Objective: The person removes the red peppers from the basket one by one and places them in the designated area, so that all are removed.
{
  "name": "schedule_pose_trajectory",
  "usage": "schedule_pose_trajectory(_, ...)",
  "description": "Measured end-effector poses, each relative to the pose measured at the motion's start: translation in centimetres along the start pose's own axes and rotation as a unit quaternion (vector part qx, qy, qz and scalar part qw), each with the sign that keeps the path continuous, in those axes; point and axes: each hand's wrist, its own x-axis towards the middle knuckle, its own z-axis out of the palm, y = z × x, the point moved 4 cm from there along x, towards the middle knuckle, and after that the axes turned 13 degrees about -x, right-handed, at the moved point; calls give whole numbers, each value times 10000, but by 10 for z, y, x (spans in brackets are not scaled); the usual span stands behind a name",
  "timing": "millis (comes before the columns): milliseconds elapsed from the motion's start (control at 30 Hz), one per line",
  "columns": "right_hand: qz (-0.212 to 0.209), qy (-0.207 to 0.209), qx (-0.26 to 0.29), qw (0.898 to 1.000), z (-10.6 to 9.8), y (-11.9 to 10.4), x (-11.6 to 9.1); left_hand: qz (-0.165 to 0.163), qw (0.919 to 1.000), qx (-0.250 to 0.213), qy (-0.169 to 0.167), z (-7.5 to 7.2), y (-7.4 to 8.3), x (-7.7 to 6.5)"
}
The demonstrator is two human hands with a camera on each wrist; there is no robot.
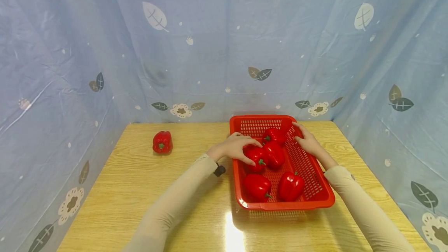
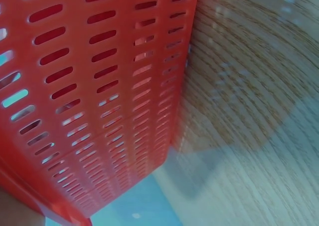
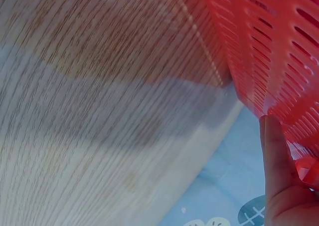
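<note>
A red plastic basket (image 1: 273,206) with slotted walls holds several red bell peppers, among them one at the front left (image 1: 257,186) and one at the front right (image 1: 291,186). My left hand (image 1: 236,147) reaches over the basket's left rim, its thumb and fingers spread around a red bell pepper (image 1: 258,158) with a green stem. At the right rim, my right hand (image 1: 309,143) rests with straight fingers along the edge and the thumb towards the inside. The right wrist view shows a finger (image 3: 277,153) extended beside the slotted wall.
One more red bell pepper (image 1: 162,142) stands on the wooden table (image 1: 140,182) at the back left, away from the basket. A blue curtain (image 1: 210,49) with leaves and flowers surrounds the table at the back and sides.
</note>
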Motion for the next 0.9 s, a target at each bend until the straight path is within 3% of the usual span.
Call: schedule_pose_trajectory(900,-179,281,-512,9981,-1,-4,-1,111,9972,-654,354,-7,3,-5)
